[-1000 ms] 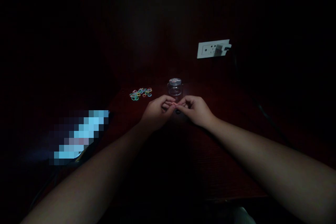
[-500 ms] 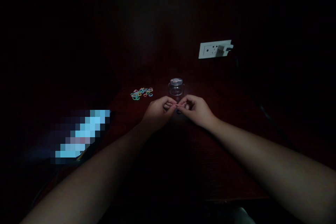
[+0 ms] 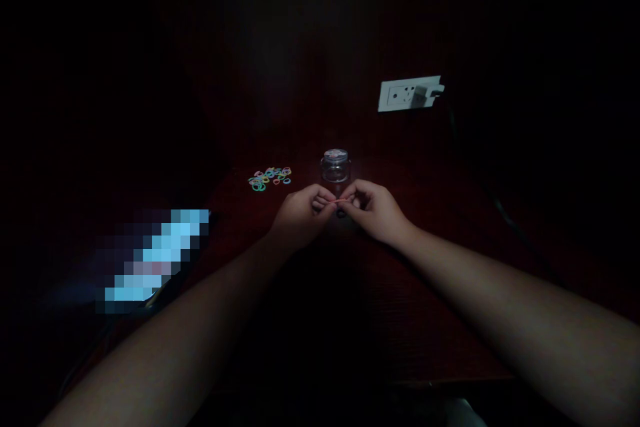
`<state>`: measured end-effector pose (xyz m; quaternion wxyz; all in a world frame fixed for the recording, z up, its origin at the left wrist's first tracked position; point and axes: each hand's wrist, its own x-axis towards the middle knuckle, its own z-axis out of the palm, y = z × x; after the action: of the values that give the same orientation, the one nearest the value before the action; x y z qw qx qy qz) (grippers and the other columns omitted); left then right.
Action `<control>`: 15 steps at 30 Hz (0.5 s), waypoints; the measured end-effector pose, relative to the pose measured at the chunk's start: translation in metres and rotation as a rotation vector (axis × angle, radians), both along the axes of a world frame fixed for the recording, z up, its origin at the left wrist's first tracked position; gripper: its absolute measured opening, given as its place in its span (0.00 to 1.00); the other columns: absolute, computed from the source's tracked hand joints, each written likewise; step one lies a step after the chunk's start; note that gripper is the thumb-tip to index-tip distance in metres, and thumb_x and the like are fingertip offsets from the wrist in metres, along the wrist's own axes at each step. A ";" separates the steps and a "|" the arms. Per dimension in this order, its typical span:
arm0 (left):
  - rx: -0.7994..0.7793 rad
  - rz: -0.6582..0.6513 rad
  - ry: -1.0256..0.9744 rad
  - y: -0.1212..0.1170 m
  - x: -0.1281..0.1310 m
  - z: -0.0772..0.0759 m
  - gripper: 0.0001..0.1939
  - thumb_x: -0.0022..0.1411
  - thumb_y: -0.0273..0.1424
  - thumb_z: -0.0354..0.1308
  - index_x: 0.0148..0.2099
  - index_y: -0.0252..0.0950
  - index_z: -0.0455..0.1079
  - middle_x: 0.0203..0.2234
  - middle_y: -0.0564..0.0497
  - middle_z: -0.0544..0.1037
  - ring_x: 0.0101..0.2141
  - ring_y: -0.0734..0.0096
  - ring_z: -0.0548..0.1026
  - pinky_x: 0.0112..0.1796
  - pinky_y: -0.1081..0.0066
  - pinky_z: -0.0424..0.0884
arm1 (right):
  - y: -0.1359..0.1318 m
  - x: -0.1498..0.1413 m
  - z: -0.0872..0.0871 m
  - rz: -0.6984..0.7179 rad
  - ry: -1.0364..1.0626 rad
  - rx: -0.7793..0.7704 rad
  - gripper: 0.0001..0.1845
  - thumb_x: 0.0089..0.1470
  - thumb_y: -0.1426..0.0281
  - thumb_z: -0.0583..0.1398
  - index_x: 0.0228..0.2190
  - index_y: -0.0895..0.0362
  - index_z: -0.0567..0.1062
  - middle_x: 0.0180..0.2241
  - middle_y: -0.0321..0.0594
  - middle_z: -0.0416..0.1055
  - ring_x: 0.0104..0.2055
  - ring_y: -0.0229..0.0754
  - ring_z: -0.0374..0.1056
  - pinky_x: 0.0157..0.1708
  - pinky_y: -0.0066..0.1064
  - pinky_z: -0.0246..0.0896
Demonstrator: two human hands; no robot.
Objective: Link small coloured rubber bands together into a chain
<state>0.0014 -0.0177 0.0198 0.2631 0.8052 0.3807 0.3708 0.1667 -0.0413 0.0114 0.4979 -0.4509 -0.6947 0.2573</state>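
Between my two hands stretches a small orange-pink hair tie [image 3: 340, 201], pinched at both ends. My left hand [image 3: 303, 212] grips one end with thumb and forefinger, and my right hand [image 3: 374, 210] grips the other the same way. Just behind them stands a small clear jar [image 3: 336, 170] with a lid that has a pattern on top. To the left of the jar lies a loose pile of colourful hair ties [image 3: 265, 179] in green, pink, yellow and blue. A small dark ring shape shows beneath my fingers, too dim to name.
The dark red table [image 3: 425, 320] is poorly lit. On the left, a bright blurred-out screen [image 3: 160, 260] stands tilted. A white wall socket [image 3: 407, 95] holds a plug, with a cable running down on the right.
The orange-pink hair tie looks slightly longer between my fingertips. Both hands have barely moved, and the jar and pile stay put.
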 end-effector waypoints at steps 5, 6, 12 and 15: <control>-0.034 -0.003 0.007 0.000 0.000 0.000 0.08 0.54 0.34 0.56 0.34 0.34 0.68 0.28 0.50 0.76 0.27 0.77 0.72 0.29 0.76 0.68 | -0.001 0.000 0.000 -0.016 -0.021 -0.010 0.05 0.46 0.70 0.58 0.26 0.59 0.69 0.21 0.34 0.63 0.20 0.31 0.53 0.20 0.25 0.48; -0.038 -0.006 0.009 -0.001 0.000 0.001 0.08 0.54 0.34 0.56 0.34 0.34 0.68 0.28 0.50 0.76 0.27 0.77 0.72 0.29 0.76 0.68 | -0.001 0.000 0.000 -0.016 -0.024 -0.012 0.05 0.46 0.70 0.58 0.26 0.59 0.69 0.21 0.34 0.63 0.20 0.31 0.53 0.20 0.25 0.48; -0.121 -0.043 0.051 -0.003 0.001 0.005 0.08 0.54 0.34 0.55 0.34 0.34 0.68 0.27 0.51 0.76 0.26 0.77 0.71 0.27 0.76 0.66 | -0.002 0.001 0.002 -0.005 -0.063 0.049 0.03 0.47 0.71 0.57 0.26 0.59 0.69 0.22 0.35 0.65 0.22 0.32 0.56 0.22 0.25 0.51; -0.157 -0.055 0.061 -0.003 0.000 0.006 0.08 0.54 0.33 0.56 0.34 0.34 0.68 0.27 0.50 0.76 0.26 0.77 0.71 0.26 0.76 0.66 | -0.001 0.002 0.002 -0.015 -0.066 0.056 0.03 0.48 0.71 0.57 0.26 0.59 0.68 0.23 0.36 0.67 0.23 0.33 0.58 0.24 0.26 0.52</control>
<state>0.0018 -0.0208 0.0256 0.3237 0.8032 0.3941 0.3080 0.1683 -0.0427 0.0138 0.4890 -0.4500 -0.7144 0.2191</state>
